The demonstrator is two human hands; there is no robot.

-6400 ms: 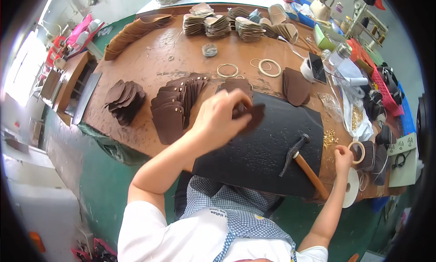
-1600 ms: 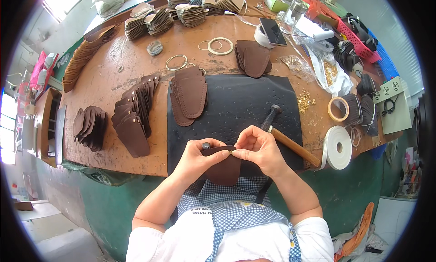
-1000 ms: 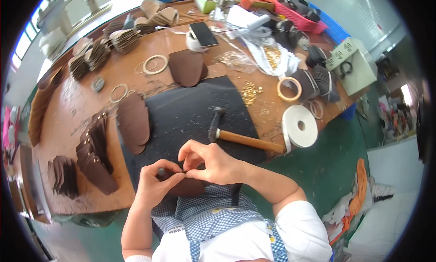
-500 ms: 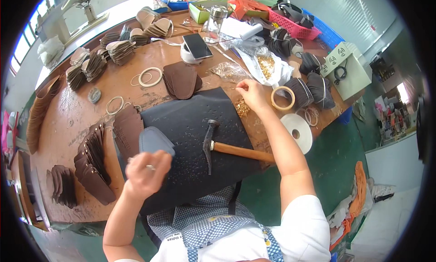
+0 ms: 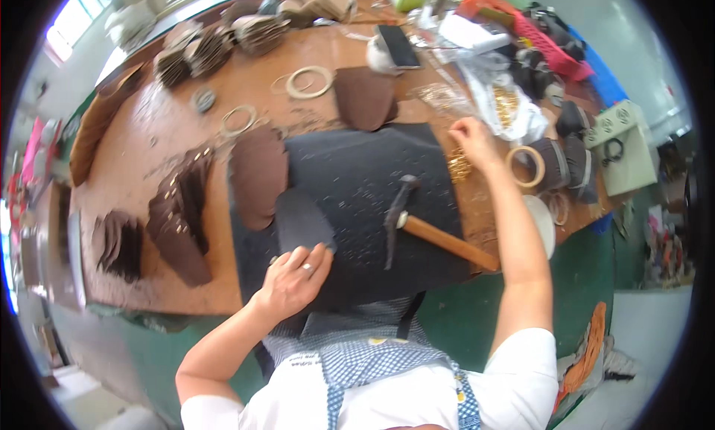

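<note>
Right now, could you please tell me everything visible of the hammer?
The hammer lies unheld on the black mat. Its dark, metal-looking head is long and narrow, with a blunt far end and a thinner near end; its brown, wood-looking handle slants toward the lower right, past the mat's edge.

Brown table (image 5: 182, 121), black mat (image 5: 357, 158), gold bits (image 5: 459, 166)

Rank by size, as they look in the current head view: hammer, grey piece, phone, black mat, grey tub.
1. Black mat
2. Hammer and grey piece: unsure; the hammer is longer, the piece broader and partly covered
3. Phone
4. Grey tub
</note>
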